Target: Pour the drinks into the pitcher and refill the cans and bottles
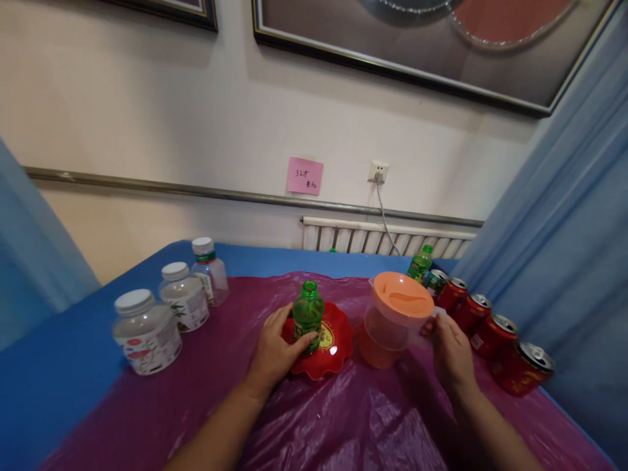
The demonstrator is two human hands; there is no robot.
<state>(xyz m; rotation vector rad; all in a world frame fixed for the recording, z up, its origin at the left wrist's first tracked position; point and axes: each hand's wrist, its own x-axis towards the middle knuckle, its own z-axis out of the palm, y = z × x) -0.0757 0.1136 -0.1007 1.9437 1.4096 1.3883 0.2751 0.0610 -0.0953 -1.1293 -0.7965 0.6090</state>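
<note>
An uncapped green plastic bottle (309,307) stands upright on a red scalloped plate (338,350). My left hand (275,350) is closed around its lower part, thumb in front and fingers on the far side. To the right is a clear pitcher (385,330) with an orange lid (403,294); the liquid or tint in its lower part looks orange. My right hand (449,343) grips the pitcher's handle on its right side. The pitcher looks upright, close beside the plate; whether it touches the table cannot be made out.
Clear jars (147,337) with white lids and a white-capped bottle (210,275) stand at left. Several red cans (523,373) line the right edge, with another green bottle (420,263) behind. Purple plastic sheeting (314,432) covers the blue table (44,356). A radiator (353,239) is behind.
</note>
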